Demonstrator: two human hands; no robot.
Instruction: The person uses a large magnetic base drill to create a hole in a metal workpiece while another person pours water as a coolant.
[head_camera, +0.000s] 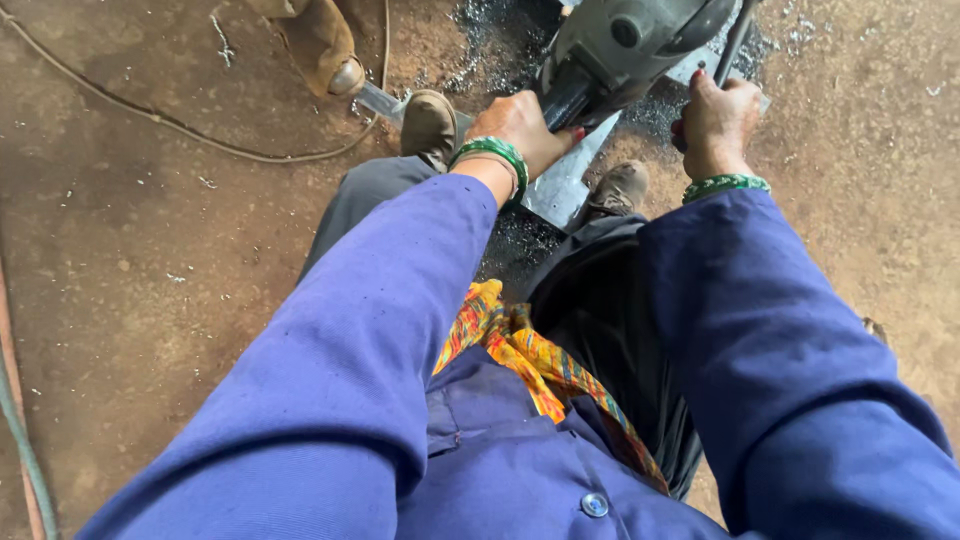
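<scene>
Head view, looking straight down past both blue sleeves. I see the left hand (522, 128) wrapped shut around the dark rear grip of a grey power tool (625, 45), fingers curled under, green bangles at the wrist. The right hand (716, 118) is clamped on a thin dark side handle (734, 45) that rises toward the top edge; thumb and fingers close round it, a green bangle just below.

The tool sits at the top centre of the frame, its bulky grey housing partly cut off by the edge. Under it lies a flat metal strip (563, 185), running diagonally from upper right toward lower left, resting on the floor (150, 260). I cannot tell whether the tool's working end touches the strip; that part is hidden.

Two worn shoes flank the strip: one (428, 125) just beside the left hand, the other (618, 188) on the strip's right edge. Dark filings (500, 40) are scattered on the brown floor around the tool.

Upper left, another person's tan boot (322, 45) stands near a thin cable (200, 135) curving across the floor. An orange patterned cloth (520, 350) hangs at the wearer's waist.
</scene>
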